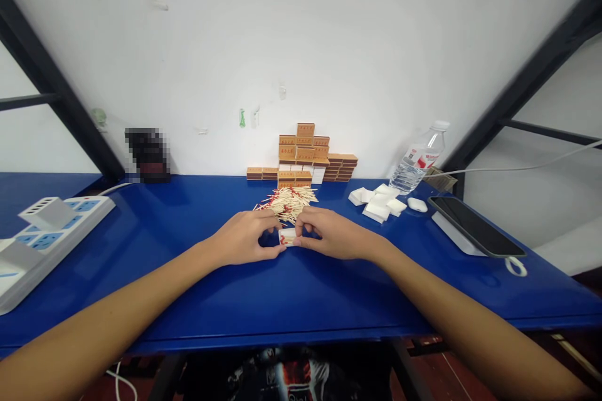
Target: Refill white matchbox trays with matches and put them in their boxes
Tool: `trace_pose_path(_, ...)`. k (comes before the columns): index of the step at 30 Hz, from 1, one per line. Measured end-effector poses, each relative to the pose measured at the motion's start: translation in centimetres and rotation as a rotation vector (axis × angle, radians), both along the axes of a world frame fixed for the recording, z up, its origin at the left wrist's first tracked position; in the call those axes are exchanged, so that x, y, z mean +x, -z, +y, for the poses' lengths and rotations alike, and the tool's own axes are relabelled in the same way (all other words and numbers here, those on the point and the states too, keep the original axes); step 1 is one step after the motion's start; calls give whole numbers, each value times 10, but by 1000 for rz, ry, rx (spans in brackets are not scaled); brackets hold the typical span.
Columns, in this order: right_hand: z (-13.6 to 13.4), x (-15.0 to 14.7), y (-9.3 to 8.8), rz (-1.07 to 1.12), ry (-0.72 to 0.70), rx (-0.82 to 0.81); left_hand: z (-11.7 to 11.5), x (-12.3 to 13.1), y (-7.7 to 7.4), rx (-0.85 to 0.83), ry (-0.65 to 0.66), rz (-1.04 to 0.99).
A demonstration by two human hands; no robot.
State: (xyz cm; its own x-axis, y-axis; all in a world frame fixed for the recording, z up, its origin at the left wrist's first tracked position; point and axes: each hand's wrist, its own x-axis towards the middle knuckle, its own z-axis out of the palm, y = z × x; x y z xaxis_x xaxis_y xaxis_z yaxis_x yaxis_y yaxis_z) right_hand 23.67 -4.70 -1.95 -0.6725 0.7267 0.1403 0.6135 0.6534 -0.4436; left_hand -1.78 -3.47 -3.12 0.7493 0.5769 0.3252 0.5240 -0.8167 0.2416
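A small white matchbox tray (286, 234) lies between my two hands, with a few red-tipped matches inside it. My left hand (247, 238) holds the tray's left end between thumb and fingers. At the right end, my right hand (332, 233) has its thumb and curled fingers closed over the tray and the match sticks; its fingertips partly hide them. Just beyond my hands spreads a loose heap of matches (292, 202), red heads mostly toward the left. Behind the heap, brown matchboxes (305, 153) are stacked against the wall.
Several white trays (379, 202) lie in a pile to the right. Near them are a tilted water bottle (420, 160), a white earbud case (417, 205) and a phone (476, 225) on a white block. A power strip (87, 216) with plugs sits at the left of the blue table (207, 301).
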Motion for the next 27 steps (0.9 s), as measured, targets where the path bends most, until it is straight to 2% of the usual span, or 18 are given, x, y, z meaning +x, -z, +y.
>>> trace_pose_path(9,2,6,-2,-29,-15,-75,1,0,1,4,7,-6)
trace_pose_path(19,0,-5,4,10,-14,-34,0,-1,0,-3,1,-4)
trace_pose_path(22,4,-5,6,48,48,19,-1,0,0,-14,29,-3)
trace_pose_path(27,15,1,11,43,240,130,-7,3,-1,-50,82,0)
